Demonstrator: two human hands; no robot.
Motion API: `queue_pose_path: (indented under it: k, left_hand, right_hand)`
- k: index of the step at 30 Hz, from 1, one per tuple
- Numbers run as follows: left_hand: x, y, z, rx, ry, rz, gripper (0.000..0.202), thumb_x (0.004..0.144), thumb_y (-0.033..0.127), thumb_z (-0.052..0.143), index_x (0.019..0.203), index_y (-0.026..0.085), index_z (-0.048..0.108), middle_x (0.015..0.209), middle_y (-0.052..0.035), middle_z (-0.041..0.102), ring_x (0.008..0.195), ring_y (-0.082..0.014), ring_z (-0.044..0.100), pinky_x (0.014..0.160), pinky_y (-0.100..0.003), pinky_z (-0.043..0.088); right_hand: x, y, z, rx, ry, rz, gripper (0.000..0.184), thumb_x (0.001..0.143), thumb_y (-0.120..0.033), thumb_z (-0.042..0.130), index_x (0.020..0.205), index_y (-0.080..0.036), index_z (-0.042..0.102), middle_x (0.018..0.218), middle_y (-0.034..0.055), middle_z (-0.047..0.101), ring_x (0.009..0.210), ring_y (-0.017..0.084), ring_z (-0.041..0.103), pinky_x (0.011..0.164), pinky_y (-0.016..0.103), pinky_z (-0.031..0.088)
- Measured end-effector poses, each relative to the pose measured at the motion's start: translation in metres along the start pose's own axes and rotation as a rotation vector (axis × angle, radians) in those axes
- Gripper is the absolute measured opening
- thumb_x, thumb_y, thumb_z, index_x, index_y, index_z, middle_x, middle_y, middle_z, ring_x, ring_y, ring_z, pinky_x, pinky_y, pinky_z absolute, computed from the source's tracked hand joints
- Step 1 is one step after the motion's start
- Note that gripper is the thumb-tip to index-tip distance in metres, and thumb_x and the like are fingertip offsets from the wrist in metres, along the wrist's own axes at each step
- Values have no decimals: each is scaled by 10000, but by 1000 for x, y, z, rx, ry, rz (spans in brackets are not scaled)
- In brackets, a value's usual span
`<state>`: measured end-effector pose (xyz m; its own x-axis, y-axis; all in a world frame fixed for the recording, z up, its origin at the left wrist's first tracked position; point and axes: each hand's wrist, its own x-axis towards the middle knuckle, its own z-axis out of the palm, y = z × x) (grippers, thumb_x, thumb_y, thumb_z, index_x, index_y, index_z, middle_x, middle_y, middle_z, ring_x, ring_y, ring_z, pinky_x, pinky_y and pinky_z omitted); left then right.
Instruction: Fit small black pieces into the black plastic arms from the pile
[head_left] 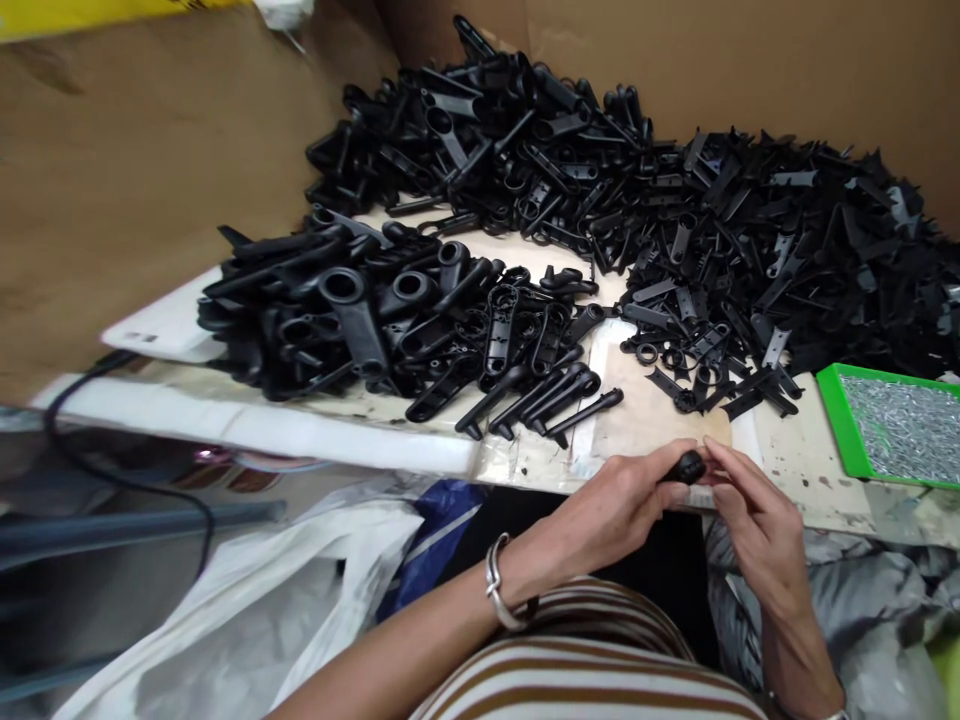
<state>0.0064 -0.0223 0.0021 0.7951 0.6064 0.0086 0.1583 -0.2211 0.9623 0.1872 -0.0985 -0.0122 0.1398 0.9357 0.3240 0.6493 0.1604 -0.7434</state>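
Observation:
My left hand (pixel 628 500) is closed around a small black plastic part (pixel 686 466), just above the front edge of the table. Close beside it, my right hand (pixel 761 520) has its thumb and fingers pinched together at the end of that part. Whatever sits between the right fingertips is too small or hidden to make out. Just behind my hands, several black plastic arms (pixel 555 400) with round ends lie in a row. Loose thin black plates (pixel 757 385) are scattered to the right of them.
A big heap of black parts (pixel 487 140) rises at the back, with flat black pieces (pixel 825 240) piled on the right. A green tray (pixel 840 420) holds small metal pins (pixel 900 425). Cardboard walls (pixel 735 70) enclose the table. A black cable (pixel 120 475) hangs on the left.

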Motion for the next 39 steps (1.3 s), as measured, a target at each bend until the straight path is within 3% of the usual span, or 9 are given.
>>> queue_pose_path:
  k: [5, 11, 16, 19, 21, 24, 29, 33, 39]
  left_hand:
    - [-5, 3, 9, -19, -6, 32, 514, 985, 327, 406, 1476, 183, 354, 788, -20, 647, 586, -110, 536, 603, -208, 452]
    - [-12, -13, 12, 60, 226, 63, 500, 1013, 317, 296, 1458, 102, 362, 723, -29, 657, 625, -128, 594, 648, -233, 490]
    - [-25, -13, -8, 595, 385, 254, 405, 994, 158, 315, 1363, 23, 414, 619, -6, 637, 482, -122, 561, 472, -221, 376]
    - [-30, -11, -30, 998, 661, 420, 355, 945, 78, 408, 1293, 58, 478, 702, -32, 694, 524, -127, 609, 529, -245, 402]
    - [-30, -13, -46, 1156, 764, 399, 360, 936, 82, 451, 1293, 91, 502, 951, -112, 746, 822, -184, 716, 704, -284, 474]
    - [-25, -18, -65, 1253, 759, 189, 374, 946, 99, 435, 1299, 142, 551, 1260, -168, 663, 1274, -313, 559, 1014, -469, 405]
    - [-18, -22, -77, 1214, 666, -101, 401, 968, 170, 410, 1340, 197, 557, 1473, -199, 468, 1429, -401, 330, 1106, -740, 119]
    - [-18, -21, -77, 1180, 663, -76, 434, 957, 263, 503, 1389, 219, 502, 1474, -192, 469, 1433, -398, 324, 1113, -754, 45]
    - [-14, -25, -70, 1076, 708, 71, 383, 932, 314, 579, 1300, 209, 559, 1415, -178, 543, 1412, -383, 372, 1132, -734, 2]
  right_hand:
    - [1, -5, 3, 81, -111, 149, 371, 933, -461, 527, 993, -181, 763, 815, 44, 765, 718, 176, 715, 636, 207, 568]
    - [15, -27, 31, 43, -27, 231, 494, 919, -509, 506, 578, -179, 643, 457, -25, 540, 423, 103, 496, 429, 188, 418]
    - [28, -22, 35, 160, -233, 207, 469, 921, -543, 483, 783, -177, 742, 630, 18, 694, 566, 154, 628, 552, 239, 517]
    - [31, -4, 17, 32, -80, 222, 397, 924, -494, 516, 966, -181, 755, 850, 65, 763, 673, 181, 687, 673, 306, 571]
    - [34, 8, 6, -184, 84, 148, 335, 922, -434, 547, 1015, -181, 745, 966, 92, 757, 783, 204, 699, 766, 346, 573]
    - [45, 15, 2, -500, 109, -46, 313, 922, -369, 564, 1108, -168, 714, 1093, 127, 708, 995, 260, 655, 885, 409, 540]
    - [62, 18, 16, -718, -61, -103, 338, 902, -318, 605, 1200, -168, 662, 1168, 138, 657, 1058, 295, 601, 866, 435, 536]
    - [65, 26, 10, -493, -8, -71, 306, 895, -319, 618, 1149, -160, 681, 1129, 119, 669, 1022, 263, 615, 899, 421, 520]
    - [55, 27, -9, -54, 88, 180, 355, 819, -347, 678, 1126, -170, 701, 971, 66, 684, 713, 145, 612, 635, 291, 542]
